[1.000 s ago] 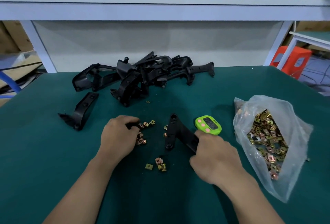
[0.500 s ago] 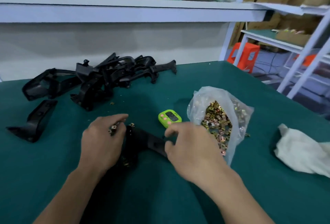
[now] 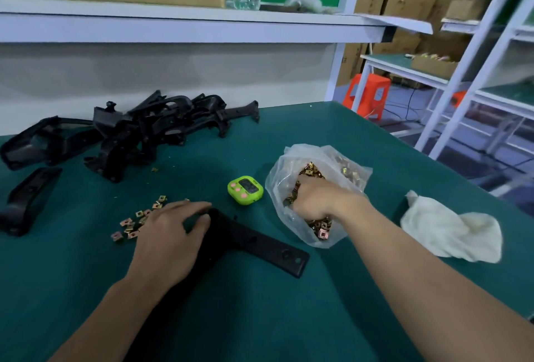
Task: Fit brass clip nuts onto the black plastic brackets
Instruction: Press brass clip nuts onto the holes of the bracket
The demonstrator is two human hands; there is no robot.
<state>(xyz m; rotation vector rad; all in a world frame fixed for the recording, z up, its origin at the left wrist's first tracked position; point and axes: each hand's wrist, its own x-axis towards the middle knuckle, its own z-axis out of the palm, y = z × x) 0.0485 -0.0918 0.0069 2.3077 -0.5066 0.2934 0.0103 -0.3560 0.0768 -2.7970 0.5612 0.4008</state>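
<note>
A black plastic bracket (image 3: 260,243) lies flat on the green table in front of me. My left hand (image 3: 170,237) rests on its left end with the fingers spread over it. Several loose brass clip nuts (image 3: 138,218) lie scattered just left of that hand. My right hand (image 3: 315,200) is pushed into the open clear plastic bag (image 3: 289,159) of brass clip nuts, its fingers curled into the pile; whether they hold any nuts is hidden.
A heap of black brackets (image 3: 138,130) is piled at the back left, with one single bracket (image 3: 26,200) at the left edge. A green timer (image 3: 245,189) sits beside the bag. A white cloth (image 3: 450,231) lies at the right.
My right hand let go of the bracket and moved right into the bag of nuts. The bracket now lies flat under my left hand. My view swung to the right.
</note>
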